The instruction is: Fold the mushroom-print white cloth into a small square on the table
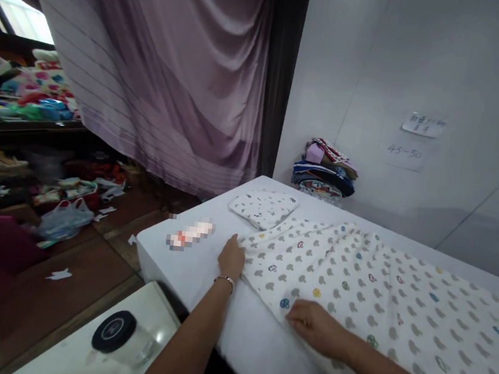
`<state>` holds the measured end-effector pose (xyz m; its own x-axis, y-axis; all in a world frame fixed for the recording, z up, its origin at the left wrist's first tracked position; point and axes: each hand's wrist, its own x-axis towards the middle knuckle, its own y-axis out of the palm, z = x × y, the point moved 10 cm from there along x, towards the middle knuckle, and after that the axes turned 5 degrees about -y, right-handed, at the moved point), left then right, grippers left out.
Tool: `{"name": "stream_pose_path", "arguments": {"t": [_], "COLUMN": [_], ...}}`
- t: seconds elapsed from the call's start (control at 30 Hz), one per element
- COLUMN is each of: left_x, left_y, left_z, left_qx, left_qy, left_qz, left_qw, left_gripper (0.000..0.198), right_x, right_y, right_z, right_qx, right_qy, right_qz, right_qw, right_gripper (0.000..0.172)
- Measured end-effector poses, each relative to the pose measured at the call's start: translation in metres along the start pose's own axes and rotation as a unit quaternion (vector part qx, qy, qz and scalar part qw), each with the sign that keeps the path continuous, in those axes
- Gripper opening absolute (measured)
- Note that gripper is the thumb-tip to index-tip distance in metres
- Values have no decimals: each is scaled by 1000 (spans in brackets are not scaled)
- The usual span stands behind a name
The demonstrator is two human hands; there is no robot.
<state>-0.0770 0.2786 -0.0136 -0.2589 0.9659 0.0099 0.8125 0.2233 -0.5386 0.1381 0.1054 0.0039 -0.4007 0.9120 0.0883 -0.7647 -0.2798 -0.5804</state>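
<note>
A long white cloth [348, 270] printed with grey shapes and small coloured mushrooms lies spread over the white-covered table, with soft wrinkles across it. At its left end, my left hand [232, 257], a bracelet on the wrist, is closed on the cloth's edge near the far corner. My right hand [317, 327] has its fingers curled onto the near edge, closed on the same cloth. Both fingertips are partly hidden. Just beyond the cloth's far left corner rests a smaller folded white cloth [263, 206] with a dark print.
The table [195, 271] stands against a pale wall bearing paper notes [424, 124]. Folded fabrics [325, 168] are piled behind it. A jar with a black lid [114, 331] sits on a white surface at lower left. A purple curtain [190, 72] hangs behind; bags and scraps litter the floor.
</note>
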Motion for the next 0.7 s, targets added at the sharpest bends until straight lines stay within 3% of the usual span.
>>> {"name": "stream_pose_path", "arguments": {"t": [0.17, 0.27, 0.37, 0.53, 0.63, 0.7], "left_x": [-4, -3, 0, 5, 7, 7], "left_y": [4, 6, 9, 12, 12, 12], "left_z": [5, 7, 9, 14, 17, 17], "left_qx": [93, 139, 176, 199, 198, 196], "left_qy": [-16, -3, 2, 4, -4, -4], "left_qz": [16, 18, 19, 21, 25, 31], "left_qw": [995, 990, 984, 980, 980, 980], "left_gripper": [54, 54, 54, 53, 52, 51], "right_x": [74, 129, 178, 231, 248, 252], "right_y": [-112, -156, -174, -173, -168, -169], "right_z": [-38, -73, -107, -153, -162, -152], "right_qx": [-106, -168, -245, -296, -359, -393], "right_qy": [33, 76, 126, 160, 147, 114], "right_qz": [-181, -199, -167, -110, -52, -43], "right_qw": [977, 962, 947, 935, 920, 912], "right_gripper": [21, 23, 31, 41, 35, 27]}}
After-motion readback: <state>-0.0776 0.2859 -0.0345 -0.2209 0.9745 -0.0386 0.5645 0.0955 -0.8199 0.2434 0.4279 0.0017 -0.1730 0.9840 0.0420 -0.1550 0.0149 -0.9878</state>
